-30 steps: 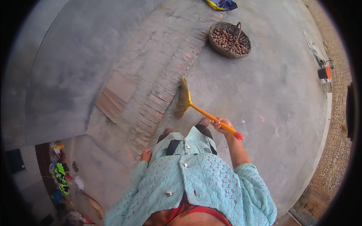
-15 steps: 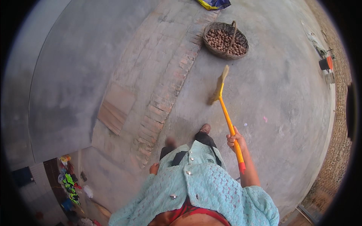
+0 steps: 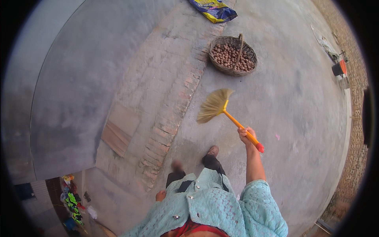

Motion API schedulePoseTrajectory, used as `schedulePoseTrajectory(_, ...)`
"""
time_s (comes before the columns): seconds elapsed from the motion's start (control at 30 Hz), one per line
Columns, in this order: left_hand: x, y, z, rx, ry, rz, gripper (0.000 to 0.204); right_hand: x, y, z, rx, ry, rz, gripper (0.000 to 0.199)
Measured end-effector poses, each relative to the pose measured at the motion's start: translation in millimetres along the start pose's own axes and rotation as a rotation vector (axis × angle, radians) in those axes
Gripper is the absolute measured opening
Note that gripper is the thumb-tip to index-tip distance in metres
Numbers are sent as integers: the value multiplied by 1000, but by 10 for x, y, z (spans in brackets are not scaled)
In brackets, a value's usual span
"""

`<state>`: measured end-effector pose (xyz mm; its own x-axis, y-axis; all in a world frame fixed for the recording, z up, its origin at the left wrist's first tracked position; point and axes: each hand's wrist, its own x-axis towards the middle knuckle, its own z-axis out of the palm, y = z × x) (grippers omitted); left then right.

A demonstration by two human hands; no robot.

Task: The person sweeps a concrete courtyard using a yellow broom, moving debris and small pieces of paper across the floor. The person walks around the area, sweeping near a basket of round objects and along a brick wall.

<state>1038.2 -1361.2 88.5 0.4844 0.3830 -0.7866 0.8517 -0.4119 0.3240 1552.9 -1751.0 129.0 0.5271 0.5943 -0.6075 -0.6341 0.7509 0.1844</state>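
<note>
The right hand (image 3: pixel 246 134) is closed round the orange handle of a broom (image 3: pixel 215 106), gripping close to its red end, which probably lets the brush reach well ahead of the feet. The brush spreads out to the far left of that hand, between the basket (image 3: pixel 229 72) and the shoes; whether its bristles touch the floor I cannot tell. The left hand (image 3: pixel 160 195) hangs low beside the left hip, partly hidden by the coat; its grip cannot be told. The basket stands upright at the far side, just beside the brick edging (image 3: pixel 162 136), its walls keeping the walnuts (image 3: pixel 231 56) together.

Half a second ago the brush showed edge-on and farther right; now its fan faces broadly left. The basket looks nearer, and more of the bag (image 3: pixel 216 11) shows.
</note>
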Motion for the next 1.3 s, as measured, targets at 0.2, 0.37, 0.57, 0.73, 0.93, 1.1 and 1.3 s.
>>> schedulePoseTrajectory(0.2, 85, -133, 92, -60, 25, 35, 32, -698, 552, -19, -84, 88, -237, 33)
schedulePoseTrajectory(0.37, 174, -109, 113, 12, -23, -40, 31, -1059, 1193, 17, -34, 38, -189, 46)
schedulePoseTrajectory(0.57, 127, -53, 221, 122, -23, -109, 32, -351, 1135, 82, -50, -218, 31, 46)
schedulePoseTrajectory(0.73, 90, -13, 173, 199, 39, -74, 31, 464, 304, 266, 61, -184, 113, 22)
schedulePoseTrajectory(0.93, -62, 520, 23, 204, 21, -48, 30, 356, -258, 100, 332, -149, -14, 15)
schedulePoseTrajectory(1.1, -92, 1738, -343, 86, 164, 141, 29, -48, 271, 197, 116, -102, -190, 21)
schedulePoseTrajectory(1.3, -445, 4395, -987, -749, -318, 158, 42, 30, 1304, 946, -235, 41, -276, 22)
